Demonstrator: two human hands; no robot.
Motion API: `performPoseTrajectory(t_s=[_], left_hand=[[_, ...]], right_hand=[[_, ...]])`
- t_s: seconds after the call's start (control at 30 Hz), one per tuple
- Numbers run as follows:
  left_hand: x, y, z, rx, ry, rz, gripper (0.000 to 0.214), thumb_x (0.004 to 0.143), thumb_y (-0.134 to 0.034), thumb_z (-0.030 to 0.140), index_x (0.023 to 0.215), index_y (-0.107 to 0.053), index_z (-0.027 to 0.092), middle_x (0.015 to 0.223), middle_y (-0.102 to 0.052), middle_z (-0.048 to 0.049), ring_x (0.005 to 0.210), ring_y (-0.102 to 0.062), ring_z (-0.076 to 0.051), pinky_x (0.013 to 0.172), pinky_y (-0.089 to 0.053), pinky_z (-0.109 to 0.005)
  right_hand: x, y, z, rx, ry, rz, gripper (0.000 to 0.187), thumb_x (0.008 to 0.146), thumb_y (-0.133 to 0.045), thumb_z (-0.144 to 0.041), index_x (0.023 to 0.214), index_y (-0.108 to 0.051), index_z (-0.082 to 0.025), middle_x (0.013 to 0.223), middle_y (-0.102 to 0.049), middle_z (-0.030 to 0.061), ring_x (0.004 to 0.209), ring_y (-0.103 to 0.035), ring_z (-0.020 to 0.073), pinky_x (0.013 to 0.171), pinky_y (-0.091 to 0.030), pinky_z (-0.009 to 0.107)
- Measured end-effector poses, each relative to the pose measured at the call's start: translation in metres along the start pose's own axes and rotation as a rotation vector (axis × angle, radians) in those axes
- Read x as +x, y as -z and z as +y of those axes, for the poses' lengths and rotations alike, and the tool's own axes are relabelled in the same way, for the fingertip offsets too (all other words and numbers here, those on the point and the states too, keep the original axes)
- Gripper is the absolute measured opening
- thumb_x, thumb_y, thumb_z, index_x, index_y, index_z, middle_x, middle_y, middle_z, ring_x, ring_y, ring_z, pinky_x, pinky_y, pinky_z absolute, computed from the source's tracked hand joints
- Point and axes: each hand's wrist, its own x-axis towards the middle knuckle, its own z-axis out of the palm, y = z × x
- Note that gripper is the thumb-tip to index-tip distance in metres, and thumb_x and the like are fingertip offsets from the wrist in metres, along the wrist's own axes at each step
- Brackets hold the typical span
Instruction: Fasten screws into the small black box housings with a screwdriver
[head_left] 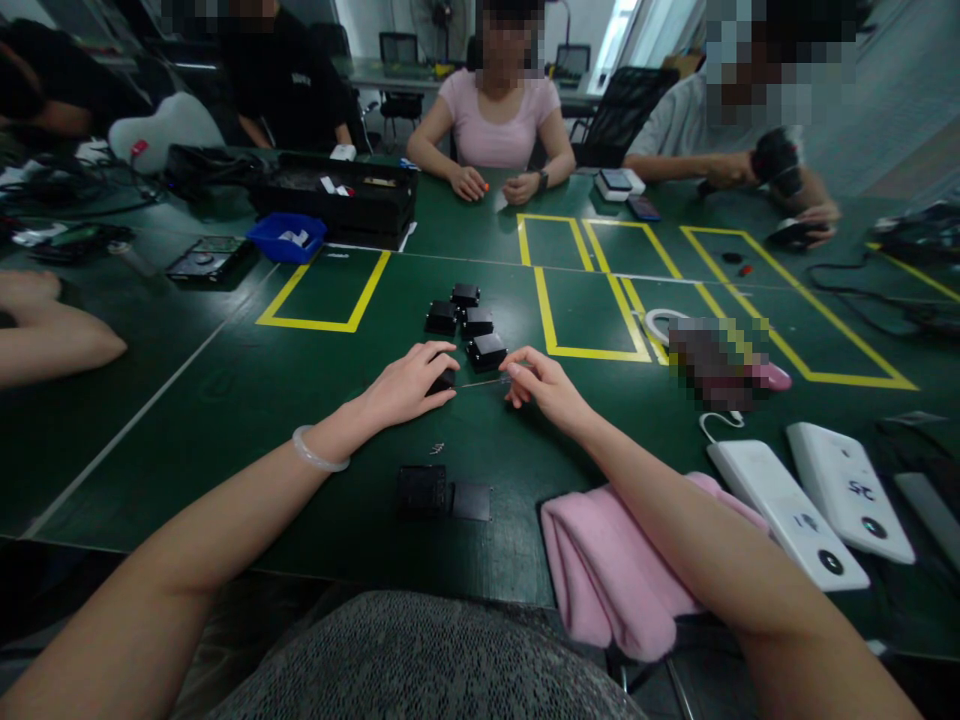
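Observation:
My left hand (405,385) is closed around a small black box (444,381) on the green table, with a bracelet at the wrist. In my right hand (546,388) is a slim screwdriver, pinched between the fingers; its thin metal shaft (481,384) points left at the box. Whether the tip touches a screw is too small to tell. Just beyond my hands several similar black boxes (478,322) stand in a cluster. Closer to me lie a few tiny screws (437,449), a black case part (421,489) and a flat dark plate (472,501) beside it.
A pink cloth (607,560) hangs over the table edge under my right forearm. White power banks (787,512) lie at the right. Yellow tape (551,330) marks rectangles. Farther off are a blue tray (287,238), a black bin (337,205) and several people seated around the table.

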Motion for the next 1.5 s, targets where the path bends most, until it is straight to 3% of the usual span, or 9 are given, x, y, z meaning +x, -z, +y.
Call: performPoseTrajectory(t_s=[0.07,0.27,0.5,0.7,0.93,1.17,1.37,1.5], left_hand=[[0.0001,0.0003,0.0002,-0.003,0.002,-0.006,0.033,0.097,-0.064,0.030,0.127,-0.057,0.021,0.151,-0.053,-0.0152,0.133,-0.056,-0.034,0.097,-0.061,-0.051],[0.0003,0.0010,0.0008,-0.001,-0.001,-0.005,0.033,0.097,-0.065,0.030,0.127,-0.057,0.020,0.151,-0.053,-0.0152,0.133,-0.056,-0.034,0.101,-0.059,-0.052],[0.0001,0.0016,0.0011,-0.002,0.001,-0.009,0.033,0.097,-0.065,0.029,0.127,-0.057,0.020,0.151,-0.053,-0.0159,0.133,-0.056,-0.034,0.100,-0.060,-0.052],[0.0003,0.0013,0.0006,0.001,0.007,-0.015,0.033,0.097,-0.065,0.030,0.127,-0.057,0.020,0.152,-0.053,-0.0151,0.133,-0.056,-0.034,0.098,-0.060,-0.051],[0.0002,0.0008,0.0005,-0.004,0.007,-0.005,0.033,0.096,-0.065,0.030,0.127,-0.058,0.021,0.151,-0.053,-0.0151,0.133,-0.057,-0.034,0.099,-0.060,-0.052],[0.0004,0.0001,-0.0007,-0.003,-0.002,-0.005,0.033,0.096,-0.066,0.030,0.127,-0.057,0.020,0.151,-0.053,-0.0151,0.132,-0.057,-0.034,0.100,-0.059,-0.052],[-0.0005,-0.0011,-0.0025,-0.008,-0.012,0.008,0.034,0.096,-0.065,0.031,0.127,-0.057,0.022,0.151,-0.053,-0.0138,0.132,-0.057,-0.033,0.101,-0.059,-0.051],[-0.0003,-0.0010,-0.0027,0.000,-0.009,0.002,0.035,0.096,-0.066,0.031,0.128,-0.056,0.021,0.151,-0.053,-0.0143,0.132,-0.057,-0.033,0.099,-0.060,-0.051]], right_hand=[[0.0006,0.0004,0.0011,-0.011,-0.005,-0.020,0.039,0.093,-0.065,-0.059,0.093,-0.058,-0.021,0.050,-0.043,-0.0120,0.045,-0.052,0.0107,0.061,-0.052,0.030],[-0.0001,0.0007,-0.0007,-0.010,0.026,0.008,0.038,0.088,-0.073,-0.053,0.100,-0.055,-0.022,0.062,-0.057,-0.0084,0.053,-0.060,0.0118,0.057,-0.048,0.027],[-0.0002,-0.0005,0.0002,-0.024,-0.004,-0.001,0.039,0.092,-0.066,-0.059,0.094,-0.057,-0.021,0.049,-0.042,-0.0126,0.045,-0.052,0.0108,0.060,-0.050,0.029],[-0.0003,-0.0005,-0.0011,-0.022,0.032,0.027,0.037,0.088,-0.072,-0.052,0.099,-0.054,-0.022,0.063,-0.056,-0.0085,0.051,-0.058,0.0112,0.057,-0.048,0.027],[-0.0010,-0.0014,-0.0017,-0.048,0.024,0.003,0.035,0.094,-0.063,-0.057,0.095,-0.056,-0.022,0.053,-0.046,-0.0113,0.047,-0.052,0.0105,0.066,-0.054,0.032],[-0.0021,-0.0037,-0.0049,-0.073,0.074,0.051,0.033,0.091,-0.068,-0.051,0.100,-0.053,-0.023,0.067,-0.054,-0.0076,0.054,-0.057,0.0109,0.059,-0.049,0.028],[-0.0026,-0.0038,-0.0039,-0.109,0.048,0.012,0.034,0.095,-0.062,-0.055,0.093,-0.054,-0.022,0.060,-0.051,-0.0082,0.048,-0.051,0.0092,0.056,-0.046,0.027],[-0.0026,-0.0038,-0.0038,-0.094,0.069,0.029,0.032,0.093,-0.067,-0.051,0.098,-0.054,-0.023,0.065,-0.054,-0.0074,0.052,-0.055,0.0102,0.057,-0.047,0.027]])
